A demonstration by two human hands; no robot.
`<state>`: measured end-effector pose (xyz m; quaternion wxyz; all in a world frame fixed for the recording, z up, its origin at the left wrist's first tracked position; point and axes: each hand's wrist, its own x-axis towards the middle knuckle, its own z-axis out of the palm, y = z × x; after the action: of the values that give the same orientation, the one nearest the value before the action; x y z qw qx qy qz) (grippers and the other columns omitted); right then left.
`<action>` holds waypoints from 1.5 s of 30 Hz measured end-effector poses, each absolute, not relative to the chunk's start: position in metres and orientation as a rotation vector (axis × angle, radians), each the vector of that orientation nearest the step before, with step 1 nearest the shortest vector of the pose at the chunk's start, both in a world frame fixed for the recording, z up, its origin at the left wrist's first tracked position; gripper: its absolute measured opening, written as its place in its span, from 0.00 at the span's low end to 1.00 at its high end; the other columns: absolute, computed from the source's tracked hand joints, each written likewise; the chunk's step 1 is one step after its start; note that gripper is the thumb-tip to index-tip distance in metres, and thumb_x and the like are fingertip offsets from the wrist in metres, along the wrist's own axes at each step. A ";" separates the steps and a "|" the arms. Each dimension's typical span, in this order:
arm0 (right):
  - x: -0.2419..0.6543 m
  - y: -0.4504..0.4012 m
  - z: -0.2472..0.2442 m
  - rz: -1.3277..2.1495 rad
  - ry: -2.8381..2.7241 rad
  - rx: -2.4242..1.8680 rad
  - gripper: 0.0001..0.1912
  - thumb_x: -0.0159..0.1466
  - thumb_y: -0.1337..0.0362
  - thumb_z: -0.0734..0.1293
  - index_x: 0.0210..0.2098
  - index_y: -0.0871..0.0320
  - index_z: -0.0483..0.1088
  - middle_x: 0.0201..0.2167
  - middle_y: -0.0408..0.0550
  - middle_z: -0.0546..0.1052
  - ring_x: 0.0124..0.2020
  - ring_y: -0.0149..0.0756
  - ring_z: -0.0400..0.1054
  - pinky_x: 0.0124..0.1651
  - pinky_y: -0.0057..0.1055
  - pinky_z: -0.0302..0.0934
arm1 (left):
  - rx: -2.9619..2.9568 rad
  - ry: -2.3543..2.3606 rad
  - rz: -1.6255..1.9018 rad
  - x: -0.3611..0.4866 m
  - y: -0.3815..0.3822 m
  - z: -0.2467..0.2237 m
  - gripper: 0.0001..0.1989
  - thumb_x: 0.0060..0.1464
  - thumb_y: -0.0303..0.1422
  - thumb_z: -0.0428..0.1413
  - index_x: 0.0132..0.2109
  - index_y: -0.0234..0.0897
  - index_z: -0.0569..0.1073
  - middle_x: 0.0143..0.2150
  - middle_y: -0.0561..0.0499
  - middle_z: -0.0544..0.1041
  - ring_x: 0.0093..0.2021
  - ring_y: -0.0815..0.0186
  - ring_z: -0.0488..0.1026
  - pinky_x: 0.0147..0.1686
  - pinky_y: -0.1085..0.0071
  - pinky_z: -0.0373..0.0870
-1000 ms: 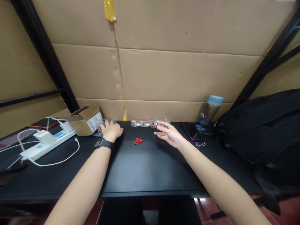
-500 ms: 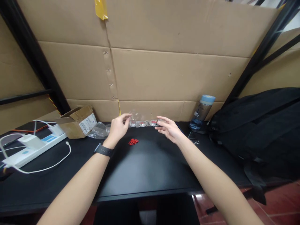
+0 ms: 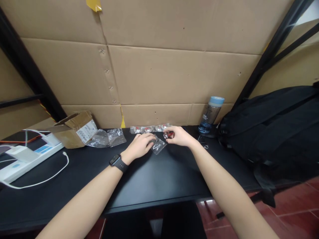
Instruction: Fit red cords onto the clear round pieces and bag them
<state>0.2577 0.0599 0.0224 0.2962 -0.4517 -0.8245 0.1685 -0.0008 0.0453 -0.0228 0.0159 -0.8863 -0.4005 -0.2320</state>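
My left hand (image 3: 141, 144) is low over the black table, its fingers closed on a small clear plastic bag (image 3: 159, 145). To its right, my right hand (image 3: 179, 136) pinches a small round shiny item with red on it (image 3: 168, 135). The fingers partly cover this item, so its exact kind does not show. Just behind both hands, several round pieces in clear wrap with red inside (image 3: 148, 129) lie in a row along the cardboard wall.
At left stand an open cardboard box (image 3: 74, 131), crumpled clear plastic bags (image 3: 116, 136) and a white power strip (image 3: 32, 161) with cables. A blue-lidded water bottle (image 3: 211, 116) and a black backpack (image 3: 271, 132) are at right. A cardboard wall (image 3: 154, 76) closes the back.
Both hands have come closer together; the left moved right and down with the clear bag. The red bundle on the table no longer shows. The view has shifted slightly.
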 end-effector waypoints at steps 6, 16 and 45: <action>0.255 0.050 0.026 0.391 -2.543 -1.181 0.16 0.49 0.66 0.73 0.39 0.56 0.79 0.32 0.43 0.80 0.32 0.33 0.72 0.36 0.25 0.61 | -2.823 -1.229 -0.489 0.004 0.037 -0.028 0.20 0.65 0.41 0.52 0.62 0.48 0.69 0.67 0.46 0.69 0.66 0.51 0.65 0.59 0.54 0.60; 0.237 0.044 0.013 0.272 -2.632 -1.419 0.12 0.52 0.59 0.76 0.34 0.57 0.80 0.28 0.48 0.80 0.30 0.37 0.72 0.34 0.27 0.60 | -2.762 -1.357 -0.446 0.011 0.031 -0.027 0.21 0.64 0.44 0.52 0.62 0.46 0.68 0.62 0.43 0.74 0.58 0.49 0.72 0.56 0.53 0.58; 0.238 0.053 0.010 0.570 -2.617 -0.979 0.02 0.57 0.70 0.73 0.31 0.59 0.80 0.28 0.45 0.81 0.28 0.31 0.73 0.33 0.24 0.63 | -2.866 -1.430 -0.397 0.008 0.033 -0.024 0.23 0.60 0.47 0.53 0.61 0.52 0.70 0.63 0.47 0.73 0.60 0.48 0.68 0.56 0.50 0.58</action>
<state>0.2380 0.0533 0.0105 0.1444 -0.3396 -0.9082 0.1977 0.0080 0.0328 -0.0236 -0.0430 -0.8872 -0.4425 -0.1230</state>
